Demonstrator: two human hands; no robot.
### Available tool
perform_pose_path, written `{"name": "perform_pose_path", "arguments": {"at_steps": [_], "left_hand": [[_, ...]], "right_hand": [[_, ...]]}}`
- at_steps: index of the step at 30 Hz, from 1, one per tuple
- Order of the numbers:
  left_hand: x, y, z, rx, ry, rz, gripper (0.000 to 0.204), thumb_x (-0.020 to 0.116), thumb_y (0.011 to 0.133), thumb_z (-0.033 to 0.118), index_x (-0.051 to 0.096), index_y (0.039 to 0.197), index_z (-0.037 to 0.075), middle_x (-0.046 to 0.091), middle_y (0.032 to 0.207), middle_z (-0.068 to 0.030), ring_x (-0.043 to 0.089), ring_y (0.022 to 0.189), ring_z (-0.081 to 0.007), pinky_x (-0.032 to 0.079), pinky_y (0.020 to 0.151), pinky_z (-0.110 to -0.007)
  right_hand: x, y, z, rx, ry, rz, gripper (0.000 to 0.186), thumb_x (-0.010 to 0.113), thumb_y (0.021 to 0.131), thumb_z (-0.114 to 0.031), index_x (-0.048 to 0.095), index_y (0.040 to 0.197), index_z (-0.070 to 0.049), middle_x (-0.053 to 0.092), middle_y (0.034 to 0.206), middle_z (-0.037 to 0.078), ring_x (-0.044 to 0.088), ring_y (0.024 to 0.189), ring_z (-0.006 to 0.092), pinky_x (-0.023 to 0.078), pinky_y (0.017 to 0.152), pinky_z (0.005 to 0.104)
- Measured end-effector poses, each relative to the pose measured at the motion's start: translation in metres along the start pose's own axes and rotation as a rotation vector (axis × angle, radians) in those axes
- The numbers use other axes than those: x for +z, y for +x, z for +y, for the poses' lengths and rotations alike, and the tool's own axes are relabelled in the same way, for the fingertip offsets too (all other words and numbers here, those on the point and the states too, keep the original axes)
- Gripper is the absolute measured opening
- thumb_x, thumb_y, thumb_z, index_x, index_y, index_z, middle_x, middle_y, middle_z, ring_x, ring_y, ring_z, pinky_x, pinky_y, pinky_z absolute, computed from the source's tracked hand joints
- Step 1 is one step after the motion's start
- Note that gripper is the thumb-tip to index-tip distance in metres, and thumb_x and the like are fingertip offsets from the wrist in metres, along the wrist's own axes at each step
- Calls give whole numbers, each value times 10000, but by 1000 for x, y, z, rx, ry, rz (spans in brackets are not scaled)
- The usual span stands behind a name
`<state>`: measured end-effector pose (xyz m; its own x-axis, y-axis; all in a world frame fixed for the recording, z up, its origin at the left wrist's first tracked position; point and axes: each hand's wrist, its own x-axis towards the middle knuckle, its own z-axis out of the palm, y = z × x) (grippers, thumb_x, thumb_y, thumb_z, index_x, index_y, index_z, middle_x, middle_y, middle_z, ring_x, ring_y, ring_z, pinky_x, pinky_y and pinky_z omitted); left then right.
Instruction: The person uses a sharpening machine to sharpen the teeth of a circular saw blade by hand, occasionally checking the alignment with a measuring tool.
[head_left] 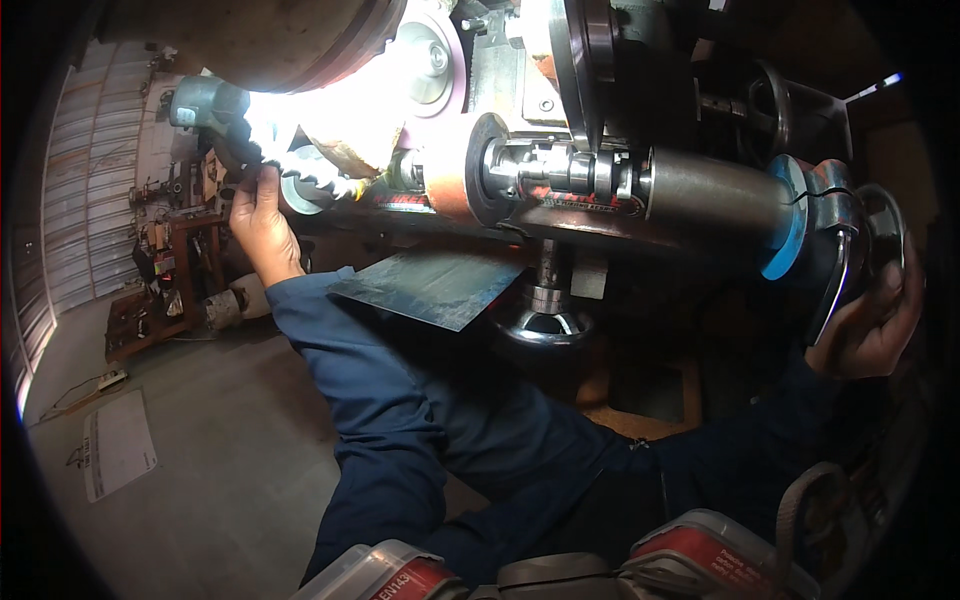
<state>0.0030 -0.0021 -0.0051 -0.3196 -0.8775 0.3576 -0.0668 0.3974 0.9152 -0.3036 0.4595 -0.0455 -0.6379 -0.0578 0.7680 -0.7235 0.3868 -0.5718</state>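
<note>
In the head view, the left hand [265,230] has its thumb raised against the left end of a glare-lit twisted metal shaft [322,178], seemingly to steady it; its fingers are hidden, so its grip cannot be told. The shaft lies below the grinding wheel [435,65]. The right hand [868,325] curls beside a metal handwheel [884,218], placed apparently for turning it, though shadow obscures whether it grips.

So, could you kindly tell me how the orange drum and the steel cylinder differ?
The orange drum is short; the steel cylinder is longer. The drum is dull orange, the cylinder bare grey metal. Both are round and lie roughly in line.
</note>
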Motion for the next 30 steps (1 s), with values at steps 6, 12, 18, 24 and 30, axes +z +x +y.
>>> {"name": "perform_pose_path", "arguments": {"at_steps": [6, 12, 18, 24, 30], "left_hand": [[3, 2, -3, -28, -23, -17, 195, 732, 854, 106, 663, 989, -16, 672, 942, -49, 598, 866, -121, 458, 835, -260], [13, 3, -3, -24, -18, -19, 204, 730, 854, 102, 658, 992, -30, 682, 972, -78, 614, 890, -137, 465, 858, -267], [6, 4, -4, -16, -5, -21, 208, 727, 856, 101, 654, 992, -38, 688, 964, -95, 628, 894, -151, 472, 869, -279], [10, -1, 5, -18, -21, -33, 205, 723, 856, 94, 649, 977, -53, 699, 971, -128, 646, 920, -166, 481, 888, -286], [12, -1, 5, -14, -21, -36, 197, 713, 862, 80, 647, 981, -62, 700, 973, -134, 649, 919, -161, 485, 889, -282]], "right_hand": [[-21, -30, 65, -579, -564, 122, 442, 580, 952, -171, 437, 1290, 74, 599, 1094, 199, 647, 873, 256, 560, 728, 304], [7, -41, 57, -473, -552, 350, 530, 604, 945, -236, 369, 1340, 27, 551, 1123, 164, 589, 954, 227, 534, 762, 288], [-5, -3, -2, -37, -247, 20, 359, 490, 1007, -261, 568, 1140, 64, 636, 1093, 159, 631, 977, 220, 523, 850, 314], [-12, 38, -21, 291, -259, -391, 318, 479, 1010, -240, 621, 1233, -63, 660, 1163, 102, 635, 1049, 190, 484, 921, 299], [-11, 61, -25, 360, -439, -566, 330, 472, 1003, -282, 629, 1204, -71, 666, 1112, 90, 608, 1067, 186, 435, 941, 305]]}}
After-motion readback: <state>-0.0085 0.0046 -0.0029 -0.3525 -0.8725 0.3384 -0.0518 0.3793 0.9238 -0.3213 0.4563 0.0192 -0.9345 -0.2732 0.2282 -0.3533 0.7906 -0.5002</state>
